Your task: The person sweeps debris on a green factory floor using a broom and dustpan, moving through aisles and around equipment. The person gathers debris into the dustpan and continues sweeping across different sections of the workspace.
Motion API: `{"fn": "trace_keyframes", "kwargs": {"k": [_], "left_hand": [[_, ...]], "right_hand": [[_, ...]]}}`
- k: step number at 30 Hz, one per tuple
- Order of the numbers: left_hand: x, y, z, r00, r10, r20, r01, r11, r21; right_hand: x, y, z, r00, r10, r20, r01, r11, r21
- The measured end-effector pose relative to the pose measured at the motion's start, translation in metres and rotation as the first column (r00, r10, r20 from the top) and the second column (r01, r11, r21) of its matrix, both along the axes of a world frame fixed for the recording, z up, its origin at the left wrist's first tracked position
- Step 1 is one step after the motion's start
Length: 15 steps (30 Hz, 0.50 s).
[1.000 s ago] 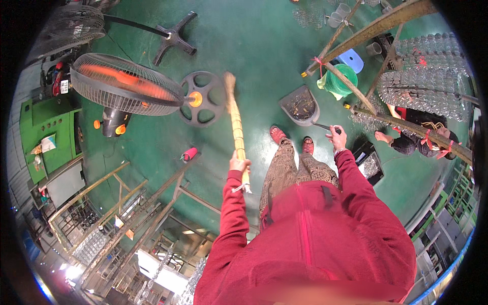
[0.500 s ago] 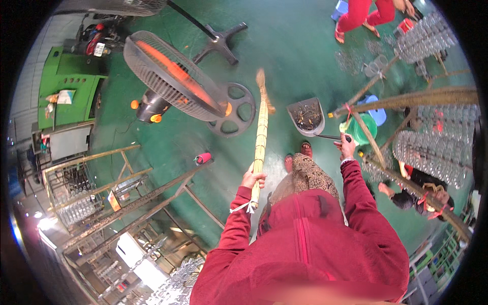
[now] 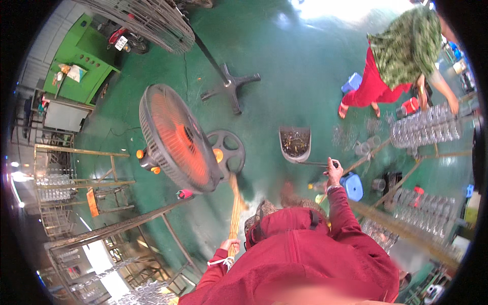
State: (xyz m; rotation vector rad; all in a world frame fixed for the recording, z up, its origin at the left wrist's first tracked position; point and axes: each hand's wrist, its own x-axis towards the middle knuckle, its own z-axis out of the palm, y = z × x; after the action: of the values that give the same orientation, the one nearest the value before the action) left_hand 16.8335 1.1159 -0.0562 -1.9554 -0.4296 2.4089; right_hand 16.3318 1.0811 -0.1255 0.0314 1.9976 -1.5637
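My left hand (image 3: 231, 246) is wrapped round the handle of a long straw broom (image 3: 236, 211), close to a white tie at its end. The broom's head points away from me, low near the round fan base, and is partly blurred. In my right hand (image 3: 334, 173) is the thin dark handle of a dustpan (image 3: 303, 156). Its grey pan holds brown debris and lies on the green floor ahead of me, right of the broom. My feet are mostly hidden below my maroon jacket.
A black and orange fan (image 3: 183, 140) stands close at the left, with a second fan's cross-shaped base (image 3: 231, 81) beyond. Metal frames (image 3: 117, 223) rise at the left. A person in red trousers (image 3: 373, 96) works at racks of clear glassware (image 3: 427, 127). A blue stool (image 3: 352, 186) stands at the right.
I have moved forward and the view has shifted. The dustpan now lies further from the broom, and the broom has swung left towards the fan base. The other person shows more fully.
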Motion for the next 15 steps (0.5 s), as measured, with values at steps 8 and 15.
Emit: {"fn": "trace_keyframes", "kwargs": {"k": [8, 15], "left_hand": [[-0.075, -0.076, -0.073, 0.939, 0.319, -0.127, -0.332, 0.938, -0.100], [-0.205, -0.248, -0.117, 0.926, 0.320, -0.199, -0.366, 0.887, -0.280]], "right_hand": [[-0.136, -0.128, 0.004, 0.993, 0.113, -0.026, -0.115, 0.989, -0.091], [-0.250, -0.241, 0.039, 0.979, 0.170, -0.109, -0.173, 0.985, -0.024]]}}
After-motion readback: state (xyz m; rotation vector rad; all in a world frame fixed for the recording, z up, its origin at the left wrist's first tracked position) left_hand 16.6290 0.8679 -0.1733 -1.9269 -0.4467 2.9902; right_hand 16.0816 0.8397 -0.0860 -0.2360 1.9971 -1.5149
